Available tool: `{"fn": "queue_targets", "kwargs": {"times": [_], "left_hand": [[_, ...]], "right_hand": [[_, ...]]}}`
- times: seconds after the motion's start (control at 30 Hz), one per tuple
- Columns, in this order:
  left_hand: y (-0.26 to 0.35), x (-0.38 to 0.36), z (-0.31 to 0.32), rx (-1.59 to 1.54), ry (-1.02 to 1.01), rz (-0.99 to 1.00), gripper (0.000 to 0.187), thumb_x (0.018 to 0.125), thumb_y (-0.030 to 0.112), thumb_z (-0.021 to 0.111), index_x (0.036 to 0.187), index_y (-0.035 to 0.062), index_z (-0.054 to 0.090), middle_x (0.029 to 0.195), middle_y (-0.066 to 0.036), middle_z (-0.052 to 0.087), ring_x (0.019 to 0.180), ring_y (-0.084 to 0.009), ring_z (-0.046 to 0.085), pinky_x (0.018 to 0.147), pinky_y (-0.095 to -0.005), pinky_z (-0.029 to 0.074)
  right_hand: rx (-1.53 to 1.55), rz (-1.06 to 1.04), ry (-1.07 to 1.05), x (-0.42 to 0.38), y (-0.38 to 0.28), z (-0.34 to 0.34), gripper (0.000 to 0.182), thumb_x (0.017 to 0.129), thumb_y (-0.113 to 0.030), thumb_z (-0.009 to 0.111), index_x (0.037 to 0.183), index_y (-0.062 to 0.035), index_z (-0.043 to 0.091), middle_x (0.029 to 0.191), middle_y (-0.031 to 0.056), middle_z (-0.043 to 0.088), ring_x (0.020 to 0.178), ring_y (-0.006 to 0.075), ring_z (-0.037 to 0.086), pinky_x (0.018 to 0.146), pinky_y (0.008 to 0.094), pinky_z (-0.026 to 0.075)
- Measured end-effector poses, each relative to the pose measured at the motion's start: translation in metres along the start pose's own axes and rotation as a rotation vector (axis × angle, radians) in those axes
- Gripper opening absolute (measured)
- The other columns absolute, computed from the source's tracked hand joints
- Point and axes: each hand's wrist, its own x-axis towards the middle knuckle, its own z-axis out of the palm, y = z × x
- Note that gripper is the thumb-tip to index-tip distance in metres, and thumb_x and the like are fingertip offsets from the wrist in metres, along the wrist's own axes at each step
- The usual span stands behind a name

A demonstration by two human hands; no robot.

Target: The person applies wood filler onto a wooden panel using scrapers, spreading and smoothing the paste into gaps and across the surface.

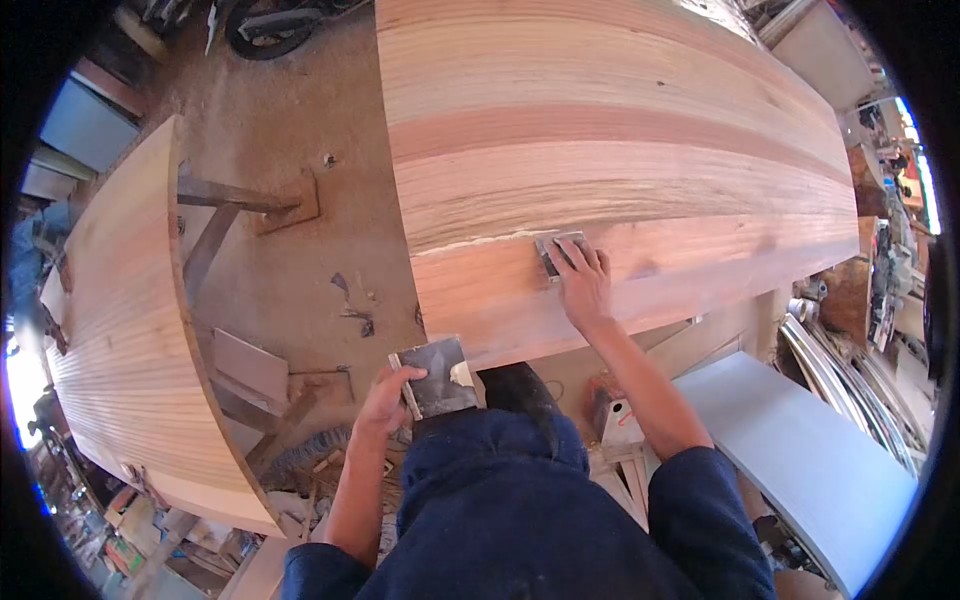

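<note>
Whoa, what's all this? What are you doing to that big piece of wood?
A person in dark blue is working over a big wooden panel. The right hand holds a small flat scraper against the wood. A pale streak, which looks like paste, runs along the panel to the left of it. The left hand grips a dark plate with a pale dab on it, just off the panel's near edge.

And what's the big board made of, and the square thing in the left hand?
The big board looks like wood, seemingly bare and matte, with stripy grain. The square thing in the left hand may be metal or plastic: it's dull grey and smudged, so I can't tell.
</note>
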Motion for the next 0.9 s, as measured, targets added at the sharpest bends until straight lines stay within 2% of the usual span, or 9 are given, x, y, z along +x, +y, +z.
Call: {"fn": "queue_targets", "kwargs": {"times": [0.1, 0.13, 0.27, 0.4, 0.5, 0.63, 0.73, 0.9], "left_hand": [[-0.002, -0.006, 0.01, 0.009, 0.057, 0.098, 0.03, 0.08, 0.006, 0.062, 0.107, -0.0065, 0.06, 0.098, -0.012, 0.066, 0.087, -0.0218, 0.065, 0.078, -0.0354, 0.053], [-0.005, -0.005, 0.008, -0.016, 0.055, 0.074, 0.029, 0.08, 0.006, 0.061, 0.107, -0.0061, 0.06, 0.098, -0.011, 0.066, 0.087, -0.0217, 0.065, 0.079, -0.0353, 0.053], [-0.013, 0.004, -0.005, -0.012, 0.061, 0.024, 0.031, 0.08, 0.006, 0.061, 0.11, -0.0039, 0.058, 0.1, -0.011, 0.065, 0.089, -0.0229, 0.064, 0.083, -0.0362, 0.052], [-0.005, -0.008, 0.013, 0.027, 0.099, 0.118, 0.033, 0.08, 0.007, 0.061, 0.111, -0.0026, 0.058, 0.101, -0.011, 0.064, 0.09, -0.0238, 0.065, 0.084, -0.0371, 0.053], [-0.012, -0.004, 0.009, -0.03, 0.104, 0.09, 0.033, 0.08, 0.009, 0.063, 0.11, -0.0027, 0.058, 0.099, -0.009, 0.064, 0.09, -0.0202, 0.063, 0.085, -0.0327, 0.05], [-0.008, 0.003, 0.007, 0.009, 0.114, 0.096, 0.033, 0.079, 0.01, 0.063, 0.109, -0.0023, 0.059, 0.098, -0.009, 0.064, 0.089, -0.0209, 0.064, 0.082, -0.0329, 0.051], [-0.01, -0.007, 0.013, -0.008, 0.147, 0.066, 0.03, 0.079, 0.011, 0.063, 0.106, -0.0023, 0.06, 0.095, -0.009, 0.065, 0.087, -0.0214, 0.064, 0.08, -0.0335, 0.052], [-0.014, 0.002, 0.005, 0.022, 0.164, 0.049, 0.026, 0.079, 0.013, 0.063, 0.1, -0.0026, 0.062, 0.091, -0.009, 0.066, 0.084, -0.0223, 0.065, 0.077, -0.0347, 0.052]], "right_hand": [[0.049, 0.041, 0.033, 0.004, 0.006, -0.006, 0.058, 0.076, -0.002, 0.058, 0.132, -0.017, 0.055, 0.133, 0.004, 0.052, 0.122, 0.0282, 0.047, 0.103, 0.045, 0.033], [0.072, 0.059, 0.044, 0.004, 0.007, -0.008, 0.06, 0.075, 0.0, 0.058, 0.133, -0.0177, 0.055, 0.132, 0.004, 0.052, 0.122, 0.0285, 0.047, 0.103, 0.0454, 0.033], [0.026, 0.001, 0.044, -0.008, 0.023, 0.013, 0.058, 0.077, -0.001, 0.056, 0.133, -0.0169, 0.055, 0.133, 0.004, 0.052, 0.124, 0.0283, 0.046, 0.103, 0.0457, 0.033], [0.064, 0.017, 0.087, -0.004, 0.027, -0.002, 0.053, 0.078, -0.003, 0.056, 0.13, -0.0153, 0.057, 0.133, 0.0041, 0.051, 0.125, 0.0287, 0.044, 0.104, 0.0461, 0.032], [0.083, 0.009, 0.092, -0.006, 0.037, 0.005, 0.053, 0.077, -0.001, 0.055, 0.129, -0.0142, 0.058, 0.133, 0.0042, 0.052, 0.124, 0.0287, 0.045, 0.104, 0.0455, 0.032], [0.074, 0.017, 0.036, -0.014, 0.051, 0.0, 0.054, 0.079, -0.003, 0.055, 0.131, -0.0157, 0.057, 0.133, 0.0046, 0.051, 0.125, 0.0291, 0.045, 0.105, 0.046, 0.031], [0.08, 0.068, 0.102, -0.005, 0.06, -0.002, 0.058, 0.074, 0.003, 0.057, 0.129, -0.0149, 0.059, 0.133, 0.0039, 0.052, 0.125, 0.0289, 0.044, 0.105, 0.0453, 0.032], [0.058, 0.058, 0.012, -0.016, 0.076, -0.005, 0.06, 0.072, 0.004, 0.058, 0.129, -0.0139, 0.058, 0.133, 0.0059, 0.051, 0.126, 0.0301, 0.043, 0.105, 0.0454, 0.032]]}}
